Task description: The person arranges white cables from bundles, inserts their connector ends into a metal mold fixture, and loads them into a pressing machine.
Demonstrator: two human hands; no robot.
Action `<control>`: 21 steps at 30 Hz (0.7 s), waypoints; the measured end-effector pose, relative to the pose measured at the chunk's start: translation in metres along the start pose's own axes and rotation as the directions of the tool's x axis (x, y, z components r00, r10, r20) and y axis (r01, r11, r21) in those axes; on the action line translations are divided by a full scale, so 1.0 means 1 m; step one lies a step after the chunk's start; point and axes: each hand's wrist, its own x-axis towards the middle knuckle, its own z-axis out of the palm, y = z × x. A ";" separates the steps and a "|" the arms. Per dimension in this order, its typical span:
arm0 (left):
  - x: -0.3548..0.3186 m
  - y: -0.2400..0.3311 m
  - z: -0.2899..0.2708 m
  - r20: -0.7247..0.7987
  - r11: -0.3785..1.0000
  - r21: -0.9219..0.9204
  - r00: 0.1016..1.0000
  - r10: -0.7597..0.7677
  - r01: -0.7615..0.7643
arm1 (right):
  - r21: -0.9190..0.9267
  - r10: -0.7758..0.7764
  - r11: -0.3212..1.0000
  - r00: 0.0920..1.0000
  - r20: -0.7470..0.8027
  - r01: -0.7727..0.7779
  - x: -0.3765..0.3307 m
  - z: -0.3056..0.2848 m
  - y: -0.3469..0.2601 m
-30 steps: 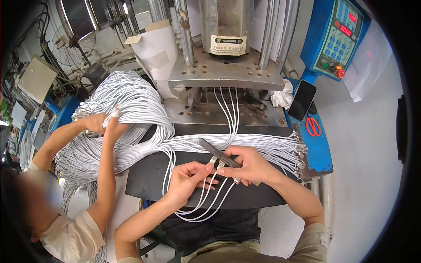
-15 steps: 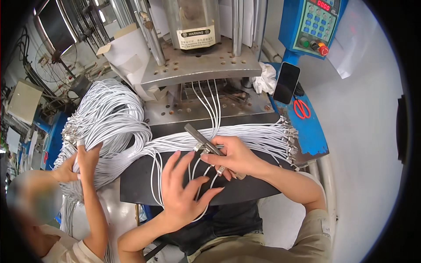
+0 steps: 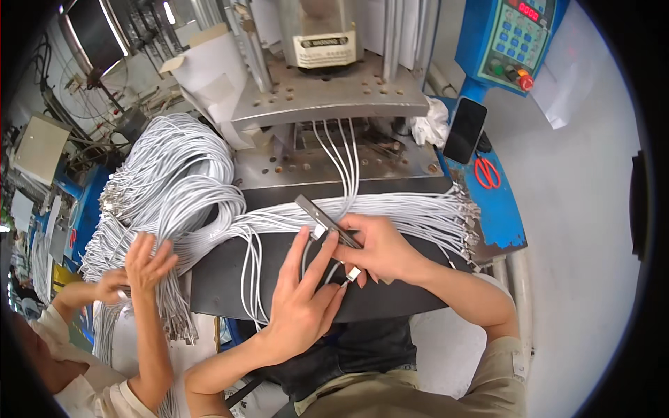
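Note:
My right hand (image 3: 382, 249) grips a narrow dark metal bar (image 3: 313, 211) that lies slanted over a black mat (image 3: 230, 279). A white cable's metal plug (image 3: 352, 273) sticks out below its fingers. My left hand (image 3: 301, 301) is spread flat with its fingers apart. Its fingertips reach up to the lower end of the bar, and a few white cables (image 3: 249, 275) loop beside and under it. Many more white cables (image 3: 411, 209) lie in a row across the mat to the right.
A metal press (image 3: 327, 90) stands behind the mat with three cables hanging from it. On the left, a co-worker's hands (image 3: 139, 265) handle a big bundle of white cables (image 3: 174, 181). A blue control box (image 3: 512, 38), a phone (image 3: 465, 130) and red scissors (image 3: 487, 173) sit on the right.
My left hand has gone from pinching cables at the bar to a spread, flat hand. The co-worker's hands have moved down the bundle toward the lower left.

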 end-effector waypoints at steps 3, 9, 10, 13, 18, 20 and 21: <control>-0.002 -0.006 0.004 -0.030 1.000 -0.003 1.000 -0.007 0.007 | -0.032 -0.006 0.999 1.000 -0.005 0.006 0.000 0.008 -0.002; -0.010 -0.002 0.002 -0.124 0.995 -0.075 0.990 -0.074 0.065 | -0.022 0.005 1.000 0.999 0.051 -0.004 -0.003 0.010 -0.001; -0.012 -0.001 0.001 -0.164 0.989 -0.136 0.984 -0.073 0.050 | -0.019 0.018 1.000 0.996 0.084 -0.017 -0.001 0.007 -0.002; -0.010 0.004 -0.014 -0.289 0.971 -0.233 0.957 -0.022 -0.048 | 0.047 0.077 0.995 0.989 0.123 -0.084 -0.013 -0.010 -0.018; 0.018 -0.021 -0.029 -0.407 0.924 -0.380 0.887 -0.217 0.052 | -0.536 -0.071 0.843 0.981 -0.183 -0.039 -0.028 -0.082 -0.024; 0.045 -0.038 -0.013 -0.273 0.791 -0.570 0.858 -0.436 0.221 | -0.945 -0.414 0.317 0.908 -0.060 0.082 -0.009 -0.116 -0.010; 0.062 -0.055 0.006 -0.180 0.687 -0.647 0.809 -0.560 0.331 | -0.946 -0.313 0.301 0.924 -0.219 -0.122 0.004 -0.103 -0.017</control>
